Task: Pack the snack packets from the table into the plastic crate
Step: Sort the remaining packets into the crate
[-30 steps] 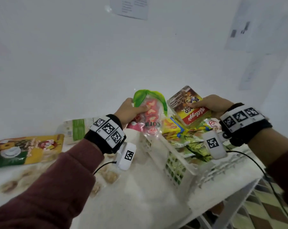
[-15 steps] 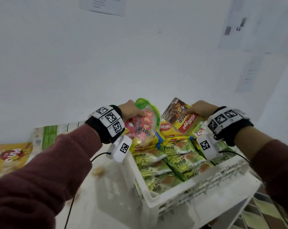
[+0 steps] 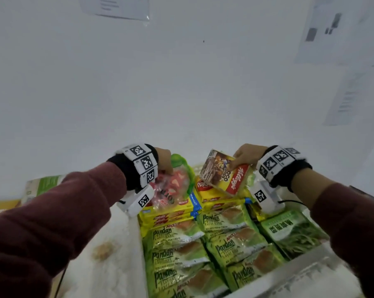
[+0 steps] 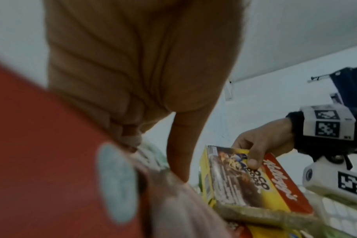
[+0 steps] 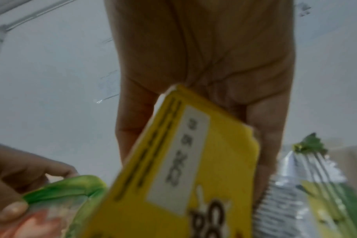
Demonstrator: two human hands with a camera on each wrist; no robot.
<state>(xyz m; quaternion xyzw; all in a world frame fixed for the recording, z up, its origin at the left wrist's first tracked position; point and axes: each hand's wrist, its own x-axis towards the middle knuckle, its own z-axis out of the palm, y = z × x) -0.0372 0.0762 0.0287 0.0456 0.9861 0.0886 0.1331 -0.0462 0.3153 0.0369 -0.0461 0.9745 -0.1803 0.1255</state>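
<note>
While the white plastic crate [image 3: 289, 274] sits nearly full, we hold two more snacks over its far end.

Our left hand [image 3: 163, 160] grips a clear candy bag [image 3: 173, 186] with a green top; our right hand [image 3: 247, 157] pinches a Kellogg's Coco Pops box [image 3: 223, 174], tilted above yellow biscuit packs [image 3: 173, 214] and green Pandan cake packets [image 3: 177, 237].
</note>
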